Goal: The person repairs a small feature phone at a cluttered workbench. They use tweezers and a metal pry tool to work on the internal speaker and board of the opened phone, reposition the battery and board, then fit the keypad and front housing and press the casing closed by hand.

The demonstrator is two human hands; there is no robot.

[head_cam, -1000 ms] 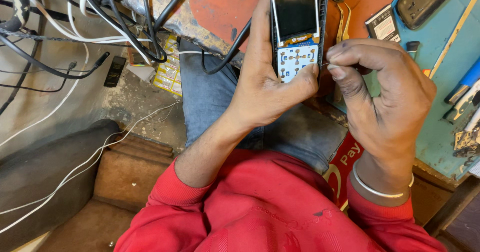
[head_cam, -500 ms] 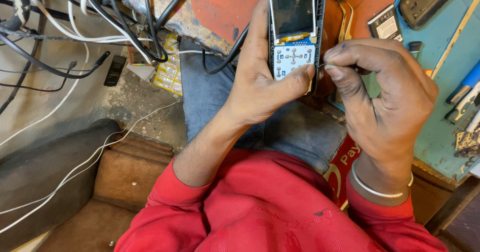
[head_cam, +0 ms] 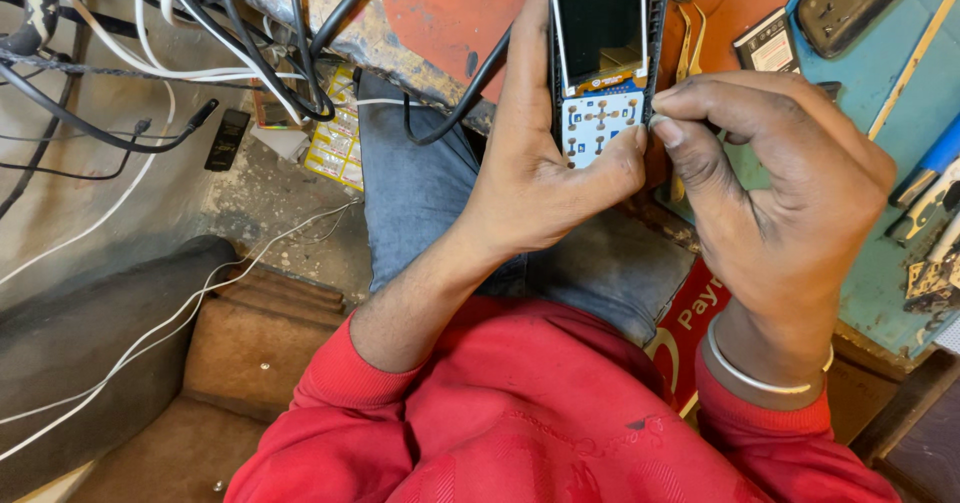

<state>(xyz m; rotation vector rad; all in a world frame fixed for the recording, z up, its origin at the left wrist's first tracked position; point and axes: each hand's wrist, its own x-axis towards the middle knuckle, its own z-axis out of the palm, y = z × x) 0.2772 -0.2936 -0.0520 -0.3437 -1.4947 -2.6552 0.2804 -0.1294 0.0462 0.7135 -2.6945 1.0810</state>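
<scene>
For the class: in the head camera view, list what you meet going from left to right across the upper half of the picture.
Tangle of black and white cables → small black device on the floor → yellow printed sheet → left hand → opened phone → right hand → blue-handled tool.

- Our left hand [head_cam: 545, 178]: raised, fingers curled in a grip, thumb pressed inward.
- Our right hand [head_cam: 775, 198]: fingers bunched, tips pinched beside left thumb.
</scene>
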